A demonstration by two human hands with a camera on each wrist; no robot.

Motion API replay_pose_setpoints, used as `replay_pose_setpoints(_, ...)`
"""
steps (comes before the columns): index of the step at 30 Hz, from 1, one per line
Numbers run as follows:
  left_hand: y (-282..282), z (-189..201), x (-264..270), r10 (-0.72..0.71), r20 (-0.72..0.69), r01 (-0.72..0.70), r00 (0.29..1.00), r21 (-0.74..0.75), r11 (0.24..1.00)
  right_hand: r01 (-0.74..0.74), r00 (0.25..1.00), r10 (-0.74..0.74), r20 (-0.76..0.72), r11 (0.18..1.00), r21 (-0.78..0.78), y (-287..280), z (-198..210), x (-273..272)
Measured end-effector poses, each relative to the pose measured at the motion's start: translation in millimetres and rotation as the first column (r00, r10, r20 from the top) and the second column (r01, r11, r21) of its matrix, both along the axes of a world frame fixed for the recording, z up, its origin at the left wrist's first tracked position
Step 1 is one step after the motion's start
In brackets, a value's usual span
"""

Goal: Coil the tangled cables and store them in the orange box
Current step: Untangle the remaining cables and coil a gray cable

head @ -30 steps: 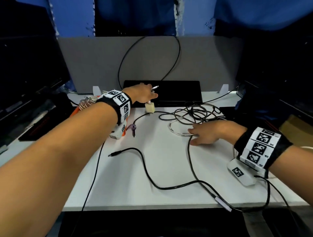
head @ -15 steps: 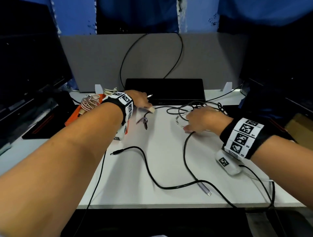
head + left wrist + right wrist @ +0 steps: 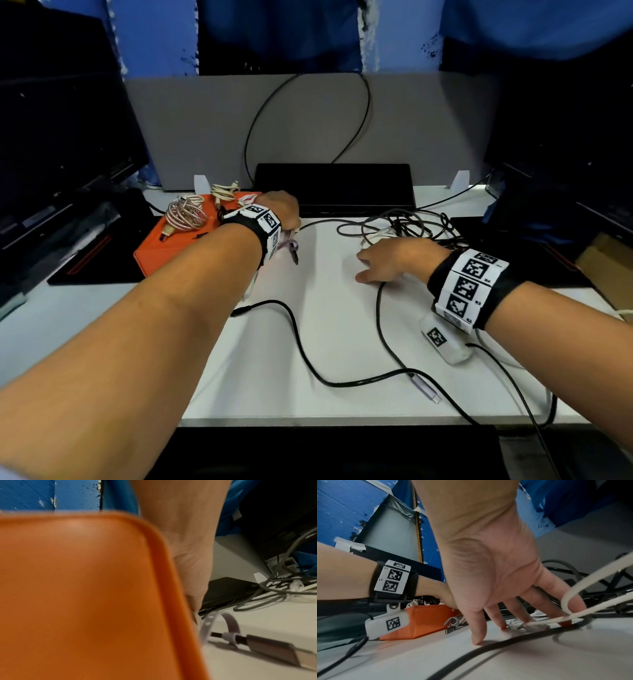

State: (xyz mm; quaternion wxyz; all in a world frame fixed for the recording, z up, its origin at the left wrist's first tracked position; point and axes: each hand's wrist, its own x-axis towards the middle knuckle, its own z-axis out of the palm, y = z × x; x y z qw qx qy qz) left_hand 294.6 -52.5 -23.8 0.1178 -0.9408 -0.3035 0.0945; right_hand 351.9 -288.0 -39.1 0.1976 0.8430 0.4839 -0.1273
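Orange box: the orange plastic box [image 3: 161, 248] is sitting at the worktop's [image 3: 335, 325] far left, already carrying a coiled pink braided cable [image 3: 185, 216] and a small cream cable [image 3: 224, 192]; it is sitting just beside your left hand, so each finished coil needs only a short reach.
Left hand: you are holding your left hand [image 3: 282, 212] at the box's right edge over a cable end; your grip there is hidden, so I cannot tell what it is holding.
Right hand: you are spreading your right hand [image 3: 394, 260] flat, fingers [image 3: 477, 638] straight, pinning the white cable [image 3: 570, 601] and the tangle of black and grey cables [image 3: 411, 228], probably so the heap is not sliding while a strand is being drawn out.
Loose lead: a long black cable [image 3: 308, 356] is lying across the near worktop, uncoiled.
Progress: you are partway through, I judge.
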Motion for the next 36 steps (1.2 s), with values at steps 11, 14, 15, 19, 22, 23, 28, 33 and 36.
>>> replay_pose_setpoints(11, 2, -15, 11, -0.025, 0.04, 0.02, 0.999, 0.112, 0.993, -0.03, 0.999, 0.017, 0.051, 0.96, 0.277, -17, 25, 14)
replay_pose_setpoints(14, -17, -6, 19, -0.207, 0.118, 0.18, 0.971, 0.205, 0.962, 0.094, 0.987, -0.108, 0.118, 0.989, 0.113, -24, 35, 17)
replay_pose_setpoints(15, -25, -5, 21, -0.239, 0.124, 0.219, 0.963, 0.16, 0.963, 0.145, 0.985, -0.146, 0.09, 0.989, 0.018, -26, 35, 16)
replay_pose_setpoints(19, -45, -7, 23, -0.133, -0.06, 0.136, 0.989, 0.053, 0.989, 0.172, 0.985, -0.171, 0.013, 0.984, -0.056, -22, 26, 15)
replay_pose_setpoints(22, -42, -14, 23, -0.08, -0.129, 0.084, 0.988, 0.025, 0.996, 0.167, 0.984, -0.168, -0.067, 0.986, -0.012, -16, 20, 19)
replay_pose_setpoints(23, -41, -14, 23, -0.079, -0.137, 0.08, 0.987, 0.003, 0.997, 0.177, 0.98, -0.177, -0.096, 0.984, -0.009, -14, 18, 22)
replay_pose_setpoints(28, -66, 5, 13, -0.264, -0.036, 0.25, 0.964, -0.218, 0.943, 0.199, 0.977, -0.185, -0.108, 0.97, 0.138, -5, 9, 33)
replay_pose_setpoints(33, -145, 19, -16, -0.482, -0.076, 0.383, 0.873, -0.506, 0.773, 0.23, 0.973, -0.227, -0.038, 0.955, 0.185, -4, 11, 33)
replay_pose_setpoints(36, -172, 3, -27, -0.526, -0.23, 0.338, 0.819, -0.547, 0.766, 0.223, 0.974, -0.214, -0.073, 0.962, 0.155, -3, 15, 29)
